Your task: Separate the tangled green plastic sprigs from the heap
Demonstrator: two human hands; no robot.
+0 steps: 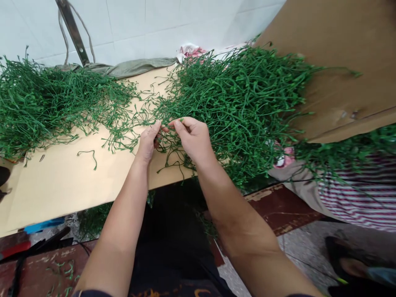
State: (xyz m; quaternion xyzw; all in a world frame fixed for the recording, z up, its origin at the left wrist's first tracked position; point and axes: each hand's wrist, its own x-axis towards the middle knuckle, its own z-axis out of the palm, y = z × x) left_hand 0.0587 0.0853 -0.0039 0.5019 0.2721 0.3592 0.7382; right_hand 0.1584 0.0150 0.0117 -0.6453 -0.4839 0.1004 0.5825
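My left hand (147, 142) and my right hand (195, 138) meet over the front middle of a tan cardboard sheet (58, 181). Both are closed in a pinch on a thin green stem, whose small bright tip (181, 119) shows at my right fingers. The rest of that stem is hard to tell from the stems behind it. Beside my right hand spreads a big heap of green stems (247, 95) with small knobbed ends. To the left lies a second heap of green stems (40, 103), with loose ones scattered between. One single curved stem (93, 156) lies apart.
A brown cardboard panel (346, 74) slants up at the right. Grey cloth (133, 68) and a metal bar (72, 31) stand along the tiled wall. A person in striped clothing (359, 192) is at the lower right. A worn red-brown bench (280, 208) is below.
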